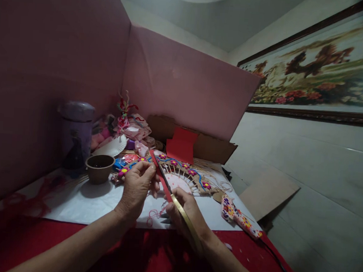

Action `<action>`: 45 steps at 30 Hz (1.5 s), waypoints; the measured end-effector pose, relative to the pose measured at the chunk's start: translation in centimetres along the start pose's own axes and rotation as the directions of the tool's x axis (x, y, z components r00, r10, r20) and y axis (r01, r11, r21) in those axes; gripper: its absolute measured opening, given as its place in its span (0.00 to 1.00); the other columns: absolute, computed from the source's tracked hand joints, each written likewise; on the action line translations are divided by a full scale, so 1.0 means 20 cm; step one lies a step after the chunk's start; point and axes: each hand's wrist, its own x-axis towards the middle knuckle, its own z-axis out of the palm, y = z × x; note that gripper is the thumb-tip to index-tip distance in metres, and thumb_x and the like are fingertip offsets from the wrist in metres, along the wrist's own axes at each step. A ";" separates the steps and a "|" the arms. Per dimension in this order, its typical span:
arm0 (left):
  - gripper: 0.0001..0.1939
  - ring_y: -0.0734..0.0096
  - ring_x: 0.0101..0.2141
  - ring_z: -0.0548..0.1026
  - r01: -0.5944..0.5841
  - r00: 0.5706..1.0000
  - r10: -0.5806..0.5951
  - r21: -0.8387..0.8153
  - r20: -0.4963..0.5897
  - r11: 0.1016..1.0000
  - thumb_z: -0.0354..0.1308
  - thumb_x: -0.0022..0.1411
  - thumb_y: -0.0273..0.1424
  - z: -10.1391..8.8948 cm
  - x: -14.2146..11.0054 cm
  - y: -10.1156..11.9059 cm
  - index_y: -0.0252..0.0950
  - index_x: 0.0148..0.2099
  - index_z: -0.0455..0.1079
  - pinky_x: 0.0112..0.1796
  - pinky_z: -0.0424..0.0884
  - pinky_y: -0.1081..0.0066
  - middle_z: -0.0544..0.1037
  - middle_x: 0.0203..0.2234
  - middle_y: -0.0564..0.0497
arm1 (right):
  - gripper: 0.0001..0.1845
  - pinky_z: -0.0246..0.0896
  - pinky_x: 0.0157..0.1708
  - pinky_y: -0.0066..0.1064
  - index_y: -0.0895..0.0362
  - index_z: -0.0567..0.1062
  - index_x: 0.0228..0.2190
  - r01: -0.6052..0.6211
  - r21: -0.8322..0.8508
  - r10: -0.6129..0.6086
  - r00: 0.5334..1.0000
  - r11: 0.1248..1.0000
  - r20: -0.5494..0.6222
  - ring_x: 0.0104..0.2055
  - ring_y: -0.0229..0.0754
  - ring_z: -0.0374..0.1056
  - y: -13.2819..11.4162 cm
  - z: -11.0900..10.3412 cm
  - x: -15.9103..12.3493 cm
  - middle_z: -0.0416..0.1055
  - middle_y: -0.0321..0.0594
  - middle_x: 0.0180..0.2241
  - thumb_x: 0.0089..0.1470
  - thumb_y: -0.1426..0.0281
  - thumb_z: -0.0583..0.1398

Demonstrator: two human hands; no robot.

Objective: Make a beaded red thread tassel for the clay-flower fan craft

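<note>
My left hand (pixel 137 186) is closed, pinching a narrow strip of red paper (pixel 155 161) that slants down towards my other hand. In my right hand (pixel 185 209) is a pair of scissors (pixel 181 210) with gold-coloured handles, its dark blades lying along the red strip. Just beyond both hands rests a fan-shaped craft piece (pixel 174 179) with thin sticks, a brown band, a blue wavy line and pink and yellow flowers. Red thread (pixel 154 217) lies loose on the white sheet below my hands, beside a dark pointed tip that I cannot make out fully.
A brown bowl (pixel 99 169) and a purple lidded container (pixel 75 134) stand at the left. Red paper sheets (pixel 181 144) lean against cardboard (pixel 212 142) at the back. A flower-decorated glue gun (pixel 239 216), its cord trailing, lies at the right edge. Pink panels (pixel 185 82) enclose the table.
</note>
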 end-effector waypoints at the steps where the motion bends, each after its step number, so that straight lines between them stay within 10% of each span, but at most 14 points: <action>1: 0.11 0.76 0.11 0.66 0.000 1.000 0.000 0.001 -0.002 1.000 0.61 0.49 0.35 0.00 0.00 0.00 0.35 0.29 0.63 0.09 0.60 0.78 0.70 0.14 0.58 | 0.30 0.48 0.16 0.21 0.58 0.64 0.28 -0.006 0.009 0.006 1.000 1.000 -0.007 0.18 0.29 0.51 0.00 0.00 0.00 0.59 0.30 0.19 0.41 0.43 0.61; 15: 0.12 0.77 0.11 0.65 0.042 0.999 -0.041 -0.032 0.019 0.999 0.61 0.51 0.37 -0.02 0.01 0.01 0.36 0.29 0.62 0.09 0.58 0.80 0.70 0.14 0.57 | 0.24 0.49 0.16 0.21 0.57 0.66 0.26 -0.077 0.120 0.083 0.996 0.990 -0.043 0.16 0.28 0.50 -0.01 0.02 0.00 0.59 0.26 0.16 0.37 0.55 0.68; 45: 0.10 0.82 0.08 0.58 0.061 0.996 -0.058 -0.049 0.065 0.997 0.61 0.50 0.33 -0.03 0.01 0.03 0.37 0.30 0.62 0.10 0.53 0.82 0.71 0.12 0.58 | 0.29 0.45 0.16 0.22 0.57 0.65 0.31 0.023 -0.034 -0.022 1.000 0.999 0.019 0.17 0.29 0.48 0.01 0.02 -0.02 0.57 0.29 0.19 0.44 0.43 0.59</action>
